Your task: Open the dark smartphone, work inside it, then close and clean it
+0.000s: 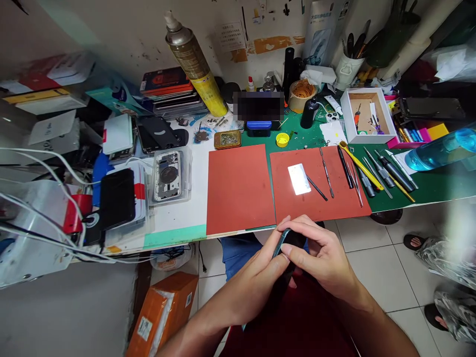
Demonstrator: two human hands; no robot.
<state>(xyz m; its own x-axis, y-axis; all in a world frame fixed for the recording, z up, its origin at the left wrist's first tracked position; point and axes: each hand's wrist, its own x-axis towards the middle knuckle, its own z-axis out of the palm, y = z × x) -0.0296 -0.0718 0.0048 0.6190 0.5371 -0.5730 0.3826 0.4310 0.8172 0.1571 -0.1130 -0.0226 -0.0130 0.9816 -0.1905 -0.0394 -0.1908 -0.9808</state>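
Note:
Just off the front edge of the bench, above my lap, I hold a smartphone in both hands. It is tilted, with a blue-green edge showing and a dark face mostly hidden by my fingers. My left hand wraps its near side, thumb pressed along the edge. Over the top edge curl the fingers of my right hand, its thumb close to the left one. Beyond my hands lie two red-brown mats. On the right one rest a shiny white plate, a thin black stick and a metal spudger.
Tweezers, a yellow brush and several screwdrivers lie at the right, near a blue bottle. A white box stands behind. At the left are an opened phone housing, a black phone and cables. Another person's feet show at right.

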